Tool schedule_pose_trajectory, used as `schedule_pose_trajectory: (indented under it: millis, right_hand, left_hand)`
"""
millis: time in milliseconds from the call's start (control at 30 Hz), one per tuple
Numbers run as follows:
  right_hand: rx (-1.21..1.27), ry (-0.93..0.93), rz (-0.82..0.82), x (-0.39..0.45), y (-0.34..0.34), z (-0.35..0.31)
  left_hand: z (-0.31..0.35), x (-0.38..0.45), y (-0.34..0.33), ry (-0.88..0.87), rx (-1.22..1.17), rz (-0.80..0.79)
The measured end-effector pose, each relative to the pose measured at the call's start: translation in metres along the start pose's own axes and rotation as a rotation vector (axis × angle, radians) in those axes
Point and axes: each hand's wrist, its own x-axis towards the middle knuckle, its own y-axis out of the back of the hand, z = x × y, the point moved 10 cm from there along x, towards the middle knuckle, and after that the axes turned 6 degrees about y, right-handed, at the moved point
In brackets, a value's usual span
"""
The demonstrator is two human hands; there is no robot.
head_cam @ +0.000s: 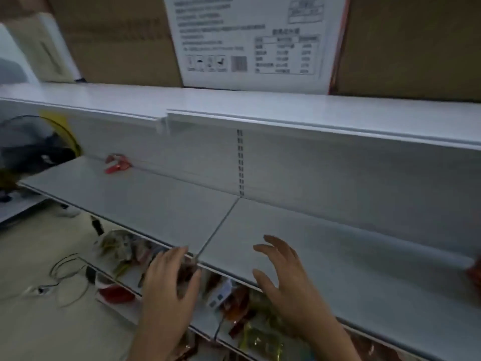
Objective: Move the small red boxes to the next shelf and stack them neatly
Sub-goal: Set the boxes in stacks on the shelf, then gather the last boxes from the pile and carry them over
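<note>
Two hands are hovering at the white shelf's (145, 204) front edge: left hand (170, 276) and right hand (282, 272) both spread, gripping nothing. One red box (117, 164) is lying far back-left.

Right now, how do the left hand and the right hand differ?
The left hand is in front of the shelf's front edge, over the snack packets below; the right hand reaches over the shelf board. The left fingers lie closer together; the right fingers spread wider. Both hold nothing.
</note>
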Motion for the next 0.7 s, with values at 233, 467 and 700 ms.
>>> schedule_pose_trajectory:
  millis: [233,467,700]
  right_hand:
    - [0.099,0.063,-0.125,0.087,-0.101,-0.060]
    - [0.205,0.123,-0.166,0.189,-0.199,-0.100]
    - [0.262,0.078,-0.169,0.315,-0.277,-0.118]
  left_hand:
    - [-0.110,0.039,0.090,0.220,0.028,0.077]
    - [-0.207,0.082,0.134,0.390,-0.024,0.154]
    - [-0.277,0.196,0.163,0.384,-0.053,0.170]
